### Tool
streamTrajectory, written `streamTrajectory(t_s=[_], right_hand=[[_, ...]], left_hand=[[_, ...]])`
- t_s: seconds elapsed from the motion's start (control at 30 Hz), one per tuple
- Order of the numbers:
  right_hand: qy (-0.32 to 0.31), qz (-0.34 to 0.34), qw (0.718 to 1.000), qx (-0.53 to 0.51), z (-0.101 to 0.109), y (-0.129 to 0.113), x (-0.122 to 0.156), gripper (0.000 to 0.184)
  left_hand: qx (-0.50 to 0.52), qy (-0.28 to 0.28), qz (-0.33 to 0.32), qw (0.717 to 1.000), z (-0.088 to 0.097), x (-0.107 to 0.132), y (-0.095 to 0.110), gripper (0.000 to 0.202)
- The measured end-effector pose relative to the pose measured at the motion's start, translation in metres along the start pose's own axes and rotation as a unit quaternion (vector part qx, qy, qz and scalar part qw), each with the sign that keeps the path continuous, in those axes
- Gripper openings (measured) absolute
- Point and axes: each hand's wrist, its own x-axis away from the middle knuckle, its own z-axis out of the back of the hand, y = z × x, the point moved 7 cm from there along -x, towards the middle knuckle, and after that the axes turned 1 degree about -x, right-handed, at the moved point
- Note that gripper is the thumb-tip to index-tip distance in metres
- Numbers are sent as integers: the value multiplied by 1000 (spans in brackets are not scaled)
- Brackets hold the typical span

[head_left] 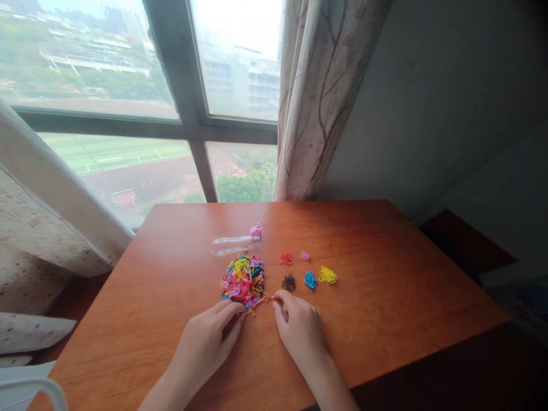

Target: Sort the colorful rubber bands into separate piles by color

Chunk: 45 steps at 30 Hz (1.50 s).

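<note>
A mixed pile of small coloured loops (243, 279), which look like rubber bands, lies on the wooden table (385, 319). My left hand (212, 334) rests at the pile's near edge, thumb and fingers drawn together; what is between them, if anything, is hidden. Just right of the pile, my right hand (299, 319) pinches a red loop (270, 298) between thumb and forefinger. Beyond that hand are separate small heaps: black loops (289, 282), blue loops (310, 280), yellow loops (328, 275), red loops (286, 258) and pink loops (305, 256).
Behind the pile lies a clear plastic container (233, 245) with a pink piece (256, 230) at its right end. A window (197, 123) and a patterned curtain (317, 97) border the table's far edge. A white curved object (38, 385) shows at lower left.
</note>
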Motion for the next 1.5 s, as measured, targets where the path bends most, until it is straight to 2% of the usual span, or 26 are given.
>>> streamTrajectory(t_s=[0.5, 0.73, 0.9, 1.03, 1.17, 1.3, 1.5], right_hand=[[9, 8, 1000, 6, -2, -3, -3, 11], [15, 3, 998, -67, -3, 1, -1, 15], [30, -5, 995, -92, 9, 8, -11, 16], [47, -13, 998, -43, 26, 21, -33, 17], [26, -24, 998, 51, 36, 28, -59, 11], [-6, -43, 991, 126, 36, 30, -79, 11], [-35, -37, 984, 171, 28, 29, -91, 15]], left_hand=[[-10, -26, 4, 1000, -4, -2, 0, 20], [-16, -34, 7, 999, -3, -2, 2, 20], [-15, -36, 5, 999, -2, 0, 3, 21], [-17, -32, -1, 999, -1, 0, 5, 23], [-11, -26, -6, 1000, 1, -2, 7, 22], [-10, -30, -5, 999, 1, -3, 7, 22], [-6, -34, -1, 999, 0, -2, 6, 21]])
